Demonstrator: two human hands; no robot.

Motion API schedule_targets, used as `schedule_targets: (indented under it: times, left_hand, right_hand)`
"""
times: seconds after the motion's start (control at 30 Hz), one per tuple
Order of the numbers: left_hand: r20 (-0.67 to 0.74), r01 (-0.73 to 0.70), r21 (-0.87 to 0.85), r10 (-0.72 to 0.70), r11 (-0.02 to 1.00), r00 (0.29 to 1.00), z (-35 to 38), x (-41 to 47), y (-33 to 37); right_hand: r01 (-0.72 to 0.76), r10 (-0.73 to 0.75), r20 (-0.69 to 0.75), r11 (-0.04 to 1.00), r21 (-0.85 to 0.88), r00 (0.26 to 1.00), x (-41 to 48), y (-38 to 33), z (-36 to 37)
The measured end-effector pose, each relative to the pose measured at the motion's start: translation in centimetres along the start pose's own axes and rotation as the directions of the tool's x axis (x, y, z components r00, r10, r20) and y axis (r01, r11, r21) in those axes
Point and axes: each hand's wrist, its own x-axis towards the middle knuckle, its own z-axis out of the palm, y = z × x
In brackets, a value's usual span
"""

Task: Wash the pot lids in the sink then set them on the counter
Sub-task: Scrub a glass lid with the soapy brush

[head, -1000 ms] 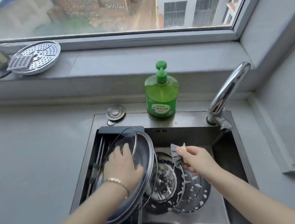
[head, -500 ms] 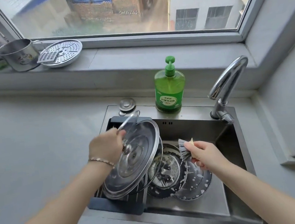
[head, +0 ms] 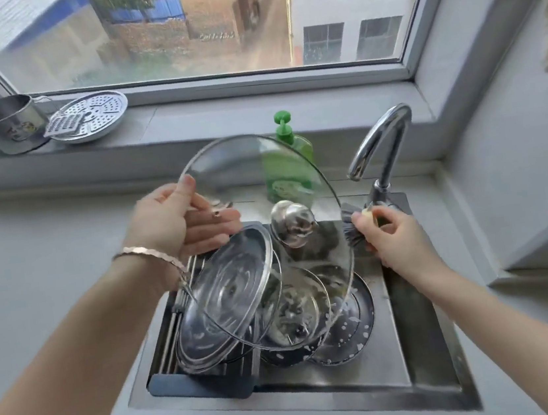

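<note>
Glass lid (head: 269, 239) is gripped at the rim by the left hand (head: 171, 223), a brush (head: 353, 228) pinched by the right hand (head: 392, 239); scrubbing seems due next.

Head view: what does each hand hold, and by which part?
The left hand holds the large glass lid by its rim, thumb over the edge. The right hand grips the dish brush by its handle.
</note>
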Motion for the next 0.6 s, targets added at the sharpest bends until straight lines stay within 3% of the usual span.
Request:
schedule_targets:
  times: [0.23, 0.33, 0.43, 0.6]
  left_hand:
    - [-0.013, 0.207, -0.149, -0.211, 0.967, 0.977, 3.8, -0.5, -9.0]
    - [-0.071, 0.245, -0.157, -0.258, 0.957, 0.963, 5.1, -0.9, -11.2]
    - [-0.1, 0.27, -0.133, -0.284, 0.954, 0.954, 5.7, -0.9, -12.5]
    - [-0.123, 0.286, -0.161, -0.306, 0.945, 0.944, 6.6, -0.9, -13.7]
  right_hand:
    - [-0.096, 0.081, -0.059, 0.94, -0.329, 0.995, -2.9, 4.0, -1.1]
    - [0.016, 0.023, 0.081, 0.89, -0.455, 0.996, -5.7, 4.9, 0.3]
    - [0.178, -0.076, 0.229, 0.867, -0.466, 0.97, -9.0, 5.6, 2.1]
    - [-0.039, 0.066, 0.043, 0.89, -0.455, 0.997, -7.2, 6.3, 0.3]
